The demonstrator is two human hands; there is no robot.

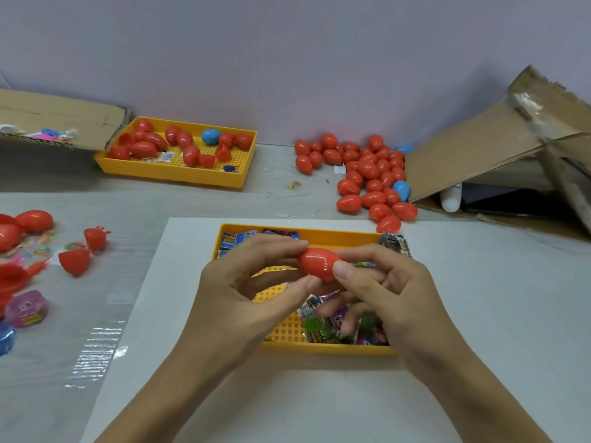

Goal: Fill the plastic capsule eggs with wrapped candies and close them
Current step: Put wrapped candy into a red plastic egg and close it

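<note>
A pale grey table runs back to a plain wall, with a white sheet [447,314] under my work. At centre frame my left hand [236,292] pinches the narrow end of a glossy red plastic capsule egg [318,262] between thumb and fingers; my right hand [380,289] curls round its other end, thumb on the shell. The egg hangs above the yellow perforated plastic tray [284,327] of wrapped candies [332,327]. I judge I should press both halves squarely together until the seam seats. Wrapper print is too blurred to read.
</note>
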